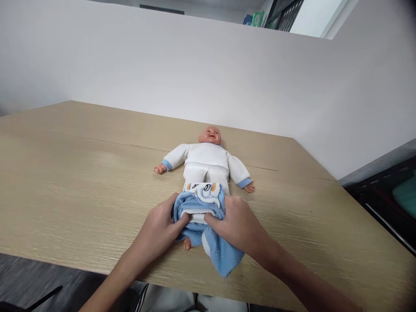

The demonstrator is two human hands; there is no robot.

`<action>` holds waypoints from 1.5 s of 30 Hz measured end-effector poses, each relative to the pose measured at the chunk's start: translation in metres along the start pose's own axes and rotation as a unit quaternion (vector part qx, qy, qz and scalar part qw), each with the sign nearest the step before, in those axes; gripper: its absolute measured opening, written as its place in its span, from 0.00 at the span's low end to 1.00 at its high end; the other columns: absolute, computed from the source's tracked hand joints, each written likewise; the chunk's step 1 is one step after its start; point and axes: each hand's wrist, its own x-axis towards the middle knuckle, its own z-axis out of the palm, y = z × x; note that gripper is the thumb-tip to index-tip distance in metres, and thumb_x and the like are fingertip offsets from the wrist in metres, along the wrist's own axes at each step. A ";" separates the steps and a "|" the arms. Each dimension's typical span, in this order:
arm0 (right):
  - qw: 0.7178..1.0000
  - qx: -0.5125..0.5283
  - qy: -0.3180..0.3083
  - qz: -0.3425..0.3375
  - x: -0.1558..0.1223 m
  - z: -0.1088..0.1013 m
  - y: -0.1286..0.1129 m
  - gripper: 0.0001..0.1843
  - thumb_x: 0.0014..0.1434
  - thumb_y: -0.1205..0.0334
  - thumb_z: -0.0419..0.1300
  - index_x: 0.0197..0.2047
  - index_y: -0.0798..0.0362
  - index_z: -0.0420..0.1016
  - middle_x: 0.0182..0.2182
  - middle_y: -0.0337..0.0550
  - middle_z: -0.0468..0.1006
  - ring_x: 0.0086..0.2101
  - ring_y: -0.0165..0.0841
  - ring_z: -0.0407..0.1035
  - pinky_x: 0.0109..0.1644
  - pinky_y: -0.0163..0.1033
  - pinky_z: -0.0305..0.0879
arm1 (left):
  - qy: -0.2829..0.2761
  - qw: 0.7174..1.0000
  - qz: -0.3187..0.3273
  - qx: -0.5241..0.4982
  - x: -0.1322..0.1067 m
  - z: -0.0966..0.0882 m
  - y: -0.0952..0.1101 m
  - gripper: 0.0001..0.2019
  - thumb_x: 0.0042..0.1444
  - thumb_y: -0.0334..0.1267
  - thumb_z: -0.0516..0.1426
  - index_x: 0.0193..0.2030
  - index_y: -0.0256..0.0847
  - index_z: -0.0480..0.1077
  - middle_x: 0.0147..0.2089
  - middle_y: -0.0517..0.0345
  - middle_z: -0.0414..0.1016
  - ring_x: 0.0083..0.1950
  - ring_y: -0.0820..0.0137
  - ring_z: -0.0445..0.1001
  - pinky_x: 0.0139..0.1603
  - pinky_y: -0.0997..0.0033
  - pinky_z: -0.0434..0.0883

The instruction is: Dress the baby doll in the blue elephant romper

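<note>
One: Two hands are entered. How is each held?

Two: The left hand (159, 227) is closed on the left rim of the blue fleece garment (196, 210), with the thumb tucked under the folded edge. The right hand (238, 223) is closed on the right rim in the same way. Nothing else is gripped.

One: Where is the garment recorded?

Two: It is bunched over the legs of the doll (208, 162), between the two hands. Its printed patch (205, 191) is turned up toward the waist, and a loose end is draped toward the near edge of the table (81, 173). One bare foot (187, 245) is seen beneath it.

One: And the doll?

Two: It is laid on its back in a white suit, about midway along the table. The head is toward the far edge, the arms are spread, and the feet are close to the near edge.

One: Which step is judged to be in hand?

Two: The garment is judged to be partway onto the lower body, with the waist not yet covered.

One: What is required of a further move?

Two: An even pull from both rims toward the far edge would be called for. The doll would have to be kept from sliding and the foot kept clear of the folds.
</note>
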 end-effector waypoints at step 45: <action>0.937 0.311 -0.129 -0.091 0.017 -0.025 0.065 0.24 0.69 0.43 0.67 0.58 0.51 0.79 0.53 0.46 0.82 0.55 0.43 0.76 0.66 0.49 0.71 | -0.090 0.987 0.085 -0.098 0.014 -0.050 -0.009 0.22 0.69 0.53 0.61 0.64 0.46 0.72 0.66 0.50 0.77 0.67 0.53 0.75 0.70 0.58 0.71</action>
